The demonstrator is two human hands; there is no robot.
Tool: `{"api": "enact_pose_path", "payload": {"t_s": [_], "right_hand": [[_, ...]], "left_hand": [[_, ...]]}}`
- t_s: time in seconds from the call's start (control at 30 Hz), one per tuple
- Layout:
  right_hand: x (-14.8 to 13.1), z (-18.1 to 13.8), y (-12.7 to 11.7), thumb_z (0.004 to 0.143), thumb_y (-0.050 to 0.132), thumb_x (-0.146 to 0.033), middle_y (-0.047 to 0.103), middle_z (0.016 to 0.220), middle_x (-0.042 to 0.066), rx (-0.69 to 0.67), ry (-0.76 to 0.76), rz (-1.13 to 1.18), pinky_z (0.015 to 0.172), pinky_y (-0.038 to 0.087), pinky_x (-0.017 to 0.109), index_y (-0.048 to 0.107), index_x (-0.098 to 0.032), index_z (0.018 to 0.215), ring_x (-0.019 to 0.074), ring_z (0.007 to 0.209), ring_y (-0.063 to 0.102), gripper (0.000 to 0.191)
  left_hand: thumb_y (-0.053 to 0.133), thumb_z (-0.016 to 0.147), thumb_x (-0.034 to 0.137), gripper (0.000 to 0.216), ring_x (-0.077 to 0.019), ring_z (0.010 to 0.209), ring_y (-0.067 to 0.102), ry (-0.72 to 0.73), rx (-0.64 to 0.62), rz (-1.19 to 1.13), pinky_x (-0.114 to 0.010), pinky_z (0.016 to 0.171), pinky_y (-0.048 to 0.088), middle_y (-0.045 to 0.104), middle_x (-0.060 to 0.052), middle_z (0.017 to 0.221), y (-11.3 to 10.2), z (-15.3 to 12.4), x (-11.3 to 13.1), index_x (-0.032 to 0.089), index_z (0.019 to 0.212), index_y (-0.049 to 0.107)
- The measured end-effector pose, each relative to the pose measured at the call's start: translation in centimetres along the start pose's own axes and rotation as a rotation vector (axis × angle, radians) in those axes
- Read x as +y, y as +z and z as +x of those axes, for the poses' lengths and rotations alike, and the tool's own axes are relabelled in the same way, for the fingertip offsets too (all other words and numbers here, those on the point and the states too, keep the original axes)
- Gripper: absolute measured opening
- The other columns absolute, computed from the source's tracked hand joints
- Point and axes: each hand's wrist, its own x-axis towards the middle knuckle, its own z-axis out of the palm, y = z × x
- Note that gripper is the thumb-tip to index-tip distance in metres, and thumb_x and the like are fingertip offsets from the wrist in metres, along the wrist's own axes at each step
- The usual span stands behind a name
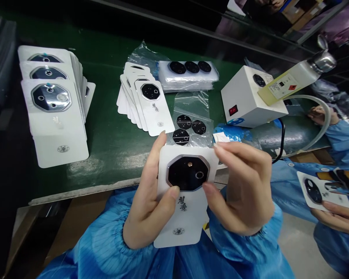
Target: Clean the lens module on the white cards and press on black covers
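Between my two hands is a white phone back cover [189, 221] with a black octagonal camera lens plate [186, 174] framed in silver near its top. My left hand [151, 205] grips the cover's left edge, thumb at the lower left rim of the plate. On the other side my right hand [241, 186] pinches the cover, thumb at the plate's lower right rim and fingertips at the top right corner. Just beyond the cover, a clear bag [192, 102] holds several loose black lens plates [181, 137].
Fanned white covers [158, 118] lie behind my left hand; another stack [61, 143] is further left. Wrapped packs [189, 81] carry black plates. A white box with a red switch [238, 97] supports a tilted bottle [296, 81]. At right, a co-worker's hand [337, 219] holds another cover.
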Motion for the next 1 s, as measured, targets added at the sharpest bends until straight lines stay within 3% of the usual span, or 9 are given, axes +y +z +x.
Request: {"api": "enact_pose_path", "payload": {"t_s": [0.07, 0.13, 0.23, 0.47, 0.63, 0.7, 0.77, 0.83, 1.0], "right_hand": [[0.5, 0.2, 0.1, 0.077, 0.057, -0.015, 0.053, 0.109, 0.009, 0.032, 0.105, 0.152, 0.08, 0.048, 0.044, 0.054, -0.024, 0.12, 0.0251, 0.097, 0.054, 0.044], [0.9, 0.6, 0.1, 0.08, 0.057, -0.018, 0.055, 0.095, 0.006, -0.035, 0.199, 0.295, 0.072, 0.048, 0.037, 0.059, -0.022, 0.106, 0.0195, 0.086, 0.054, 0.027], [1.3, 1.1, 0.1, 0.084, 0.057, -0.021, 0.054, 0.077, 0.001, -0.155, 0.283, 0.451, 0.062, 0.043, 0.028, 0.057, -0.019, 0.08, 0.0125, 0.071, 0.051, 0.004], [1.4, 1.1, 0.6, 0.083, 0.057, -0.019, 0.052, 0.068, -0.002, -0.157, 0.295, 0.587, 0.056, 0.038, 0.025, 0.053, -0.018, 0.069, 0.0097, 0.062, 0.048, 0.015], [1.4, 0.6, 1.0, 0.084, 0.056, -0.021, 0.05, 0.066, -0.002, -0.09, 0.3, 0.634, 0.055, 0.037, 0.025, 0.052, -0.018, 0.068, 0.0102, 0.061, 0.047, 0.016], [1.4, 0.5, 1.1, 0.084, 0.057, -0.023, 0.049, 0.066, -0.002, -0.059, 0.323, 0.647, 0.055, 0.037, 0.026, 0.052, -0.019, 0.069, 0.0107, 0.061, 0.046, 0.017], [1.5, 0.4, 1.1, 0.085, 0.057, -0.025, 0.05, 0.067, -0.001, -0.067, 0.358, 0.673, 0.056, 0.037, 0.026, 0.054, -0.019, 0.071, 0.011, 0.062, 0.046, 0.016], [1.6, 0.3, 1.1, 0.088, 0.053, -0.031, 0.053, 0.07, 0.0, -0.115, 0.393, 0.745, 0.057, 0.038, 0.027, 0.057, -0.02, 0.073, 0.0119, 0.064, 0.048, 0.02], [1.4, 0.5, 0.8, 0.09, 0.047, -0.041, 0.05, 0.072, 0.001, -0.177, 0.426, 0.847, 0.057, 0.036, 0.028, 0.057, -0.019, 0.074, 0.0127, 0.065, 0.046, 0.029]], "left_hand": [[0.051, 0.09, 0.02, 0.059, -0.0226, 0.109, 0.061, -0.005, 0.003, 0.013, -0.031, 0.08, 0.057, 0.052, 0.003, 0.137, -0.1, -0.1, -0.2, 0.043, 0.14, 0.028], [0.05, 0.09, 0.022, 0.056, -0.0205, 0.096, 0.066, -0.034, -0.014, 0.029, -0.025, 0.065, 0.057, 0.056, 0.001, 0.132, -0.3, -0.2, -0.5, 0.042, 0.139, 0.031], [0.052, 0.089, 0.026, 0.04, -0.0191, 0.09, 0.064, -0.036, -0.046, 0.078, -0.025, 0.064, 0.053, 0.06, -0.002, 0.121, -0.8, -0.1, -0.9, 0.035, 0.127, 0.048], [0.054, 0.087, 0.026, 0.032, -0.0203, 0.091, 0.057, -0.04, -0.077, 0.094, -0.033, 0.079, 0.048, 0.06, -0.003, 0.109, -1.4, 0.3, -1.3, 0.029, 0.119, 0.053], [0.055, 0.086, 0.028, 0.027, -0.0167, 0.076, 0.057, -0.028, -0.125, 0.125, -0.025, 0.061, 0.047, 0.061, 0.0, 0.088, -1.7, 0.9, -1.4, 0.031, 0.113, 0.055], [0.056, 0.085, 0.03, 0.012, -0.0145, 0.061, 0.053, -0.001, -0.205, 0.223, -0.023, 0.052, 0.043, 0.058, 0.001, 0.072, -2.0, 1.3, -1.5, 0.024, 0.095, 0.061], [0.054, 0.085, 0.032, 0.017, -0.0134, 0.052, 0.049, 0.022, -0.252, 0.297, -0.023, 0.047, 0.039, 0.054, 0.001, 0.06, -2.4, 1.5, -1.6, 0.02, 0.075, 0.061], [0.054, 0.085, 0.033, 0.025, -0.013, 0.048, 0.047, 0.039, -0.237, 0.312, -0.024, 0.045, 0.038, 0.053, 0.001, 0.055, -2.7, 1.5, -1.7, 0.019, 0.065, 0.058], [0.057, 0.083, 0.038, 0.025, -0.0137, 0.048, 0.051, 0.046, -0.139, 0.326, -0.024, 0.046, 0.041, 0.058, 0.0, 0.055, -2.8, 0.9, -1.8, 0.019, 0.068, 0.062]]}}
